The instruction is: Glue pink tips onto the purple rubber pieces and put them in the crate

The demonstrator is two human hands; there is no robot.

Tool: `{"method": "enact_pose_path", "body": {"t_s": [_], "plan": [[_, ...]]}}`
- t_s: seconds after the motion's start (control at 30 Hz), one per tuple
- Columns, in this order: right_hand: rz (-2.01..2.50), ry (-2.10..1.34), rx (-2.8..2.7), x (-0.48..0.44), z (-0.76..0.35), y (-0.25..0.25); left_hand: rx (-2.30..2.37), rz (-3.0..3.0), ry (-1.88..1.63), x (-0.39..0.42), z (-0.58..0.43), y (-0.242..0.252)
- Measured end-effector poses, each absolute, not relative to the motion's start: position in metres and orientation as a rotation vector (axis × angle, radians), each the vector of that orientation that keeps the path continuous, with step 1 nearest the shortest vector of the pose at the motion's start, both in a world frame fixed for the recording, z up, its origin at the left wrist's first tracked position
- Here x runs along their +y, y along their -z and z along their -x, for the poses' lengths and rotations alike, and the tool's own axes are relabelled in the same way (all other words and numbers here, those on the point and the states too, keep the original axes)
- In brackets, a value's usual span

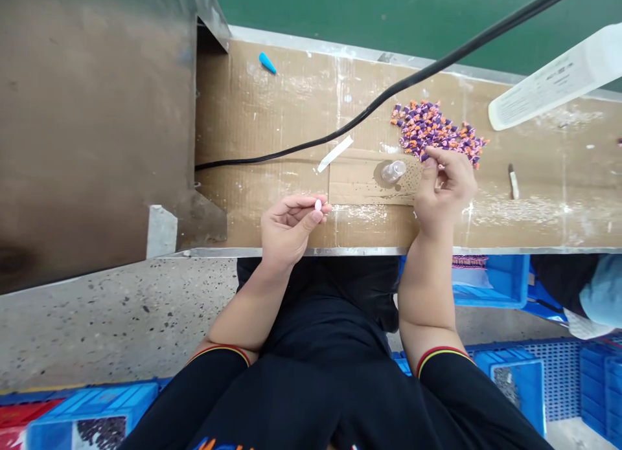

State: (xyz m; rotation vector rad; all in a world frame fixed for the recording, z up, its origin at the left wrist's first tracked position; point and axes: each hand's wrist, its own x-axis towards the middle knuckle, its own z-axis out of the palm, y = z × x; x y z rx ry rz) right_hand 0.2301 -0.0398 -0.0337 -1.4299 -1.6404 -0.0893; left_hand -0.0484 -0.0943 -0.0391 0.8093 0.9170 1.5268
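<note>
Benchtop (272, 133); pink piece (318, 204) in left hand (286, 226)

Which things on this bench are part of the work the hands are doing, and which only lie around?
In use: left hand pinching pink piece; right hand at purple-orange pile.
Lying about: blue cap, white strip, black cable, small stick.

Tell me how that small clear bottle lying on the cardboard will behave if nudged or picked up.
The clear bottle lies on its side and looks round, so a nudge would probably roll it over the cardboard. Small and see-through, it is likely very light. Its smooth wall may slip when pinched; glass or plastic cannot be told.
</note>
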Motion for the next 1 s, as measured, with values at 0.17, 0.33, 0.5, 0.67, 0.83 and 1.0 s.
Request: {"method": "enact_pose_path", "body": {"t_s": [0.17,0.33,0.5,0.67,0.83,1.0], "plan": [[1.526,0.152,-1.745,-0.044,-0.229,0.027,0.906,-0.929,-1.559,-0.095,0.050,0.047],[1.510,0.177,-1.832,-0.043,-0.223,0.028,0.885,-1.023,-1.557,-0.096,0.051,0.047],[1.488,0.195,-1.861,-0.041,-0.221,0.030,0.876,-1.005,-1.541,-0.097,0.051,0.047],[1.522,0.202,-1.863,-0.041,-0.218,0.031,0.884,-1.005,-1.543,-0.097,0.050,0.047],[1.542,0.202,-1.874,-0.041,-0.216,0.033,0.875,-1.013,-1.551,-0.097,0.050,0.046],[1.616,0.178,-1.867,-0.041,-0.214,0.033,0.911,-1.017,-1.550,-0.097,0.050,0.047]]}}
